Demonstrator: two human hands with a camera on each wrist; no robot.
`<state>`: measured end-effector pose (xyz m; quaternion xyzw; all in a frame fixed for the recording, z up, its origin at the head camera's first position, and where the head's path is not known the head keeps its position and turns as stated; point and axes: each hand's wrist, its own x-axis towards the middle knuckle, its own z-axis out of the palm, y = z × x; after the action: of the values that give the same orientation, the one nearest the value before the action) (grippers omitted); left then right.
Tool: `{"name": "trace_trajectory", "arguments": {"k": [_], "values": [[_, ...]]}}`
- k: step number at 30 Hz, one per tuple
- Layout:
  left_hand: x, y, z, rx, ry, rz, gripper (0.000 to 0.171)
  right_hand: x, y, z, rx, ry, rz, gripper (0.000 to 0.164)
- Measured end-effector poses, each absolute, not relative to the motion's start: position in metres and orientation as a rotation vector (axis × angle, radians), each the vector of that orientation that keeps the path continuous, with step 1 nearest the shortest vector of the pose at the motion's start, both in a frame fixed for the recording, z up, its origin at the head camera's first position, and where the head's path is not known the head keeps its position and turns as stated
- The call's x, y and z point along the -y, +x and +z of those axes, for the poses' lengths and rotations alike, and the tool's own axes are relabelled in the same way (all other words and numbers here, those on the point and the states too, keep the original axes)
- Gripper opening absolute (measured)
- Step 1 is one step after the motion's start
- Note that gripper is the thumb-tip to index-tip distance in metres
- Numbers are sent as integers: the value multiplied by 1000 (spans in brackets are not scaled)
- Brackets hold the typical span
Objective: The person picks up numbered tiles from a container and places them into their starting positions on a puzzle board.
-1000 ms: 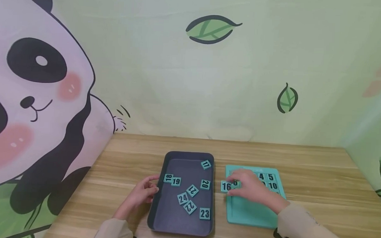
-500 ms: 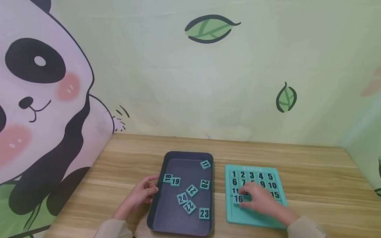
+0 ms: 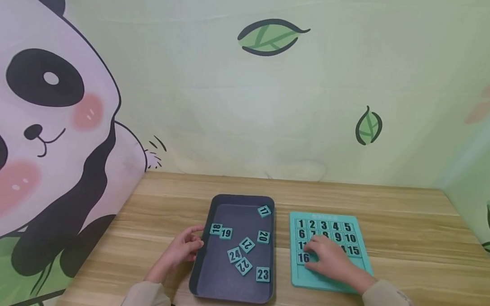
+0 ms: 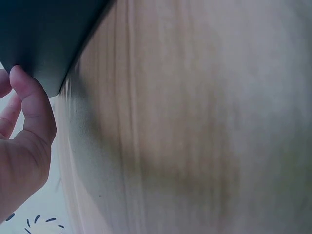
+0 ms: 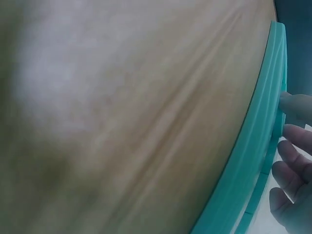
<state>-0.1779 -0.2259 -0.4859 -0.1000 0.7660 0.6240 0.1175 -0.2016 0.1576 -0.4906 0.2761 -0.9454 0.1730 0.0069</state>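
My right hand (image 3: 330,260) is over the turquoise number board (image 3: 325,282), thumb and index finger pinching the number tile "16" (image 3: 303,257) at the left of the fourth row. In the right wrist view the fingertips (image 5: 295,108) of this hand are at the board's raised edge. Rows of tiles 1 to 15 fill the board above, a few covered by the hand. My left hand (image 3: 181,249) touches the outer left side of the dark tray (image 3: 213,287) with loosely bent fingers; in the left wrist view its thumb (image 4: 34,102) lies against the tray wall.
Inside the tray lie several loose tiles, among them tile 17 (image 3: 264,211), tile 19 (image 3: 226,233) and tile 23 (image 3: 263,274). Tray and board stand side by side on a wooden table (image 3: 412,231). Behind is a printed backdrop (image 3: 191,79) with a panda and leaves.
My right hand has carried tile 16 from the board's left edge rightward and toward me, then down into the start of the fourth row. The left hand and the tray have stayed put.
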Motion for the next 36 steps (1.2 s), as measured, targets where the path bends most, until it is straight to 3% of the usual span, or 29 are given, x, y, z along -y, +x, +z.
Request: {"name": "trace_trajectory", "arguments": {"k": [7, 19, 36], "values": [[227, -179, -487, -2252, -312, 1810, 46, -151, -203, -481, 2984, 901, 499, 44], [228, -179, -489, -2250, -316, 1815, 46, -121, -209, -462, 2789, 1010, 660, 35], [230, -181, -494, -2247, -298, 1803, 46, -64, -221, -453, 2779, 1164, 733, 35]]}}
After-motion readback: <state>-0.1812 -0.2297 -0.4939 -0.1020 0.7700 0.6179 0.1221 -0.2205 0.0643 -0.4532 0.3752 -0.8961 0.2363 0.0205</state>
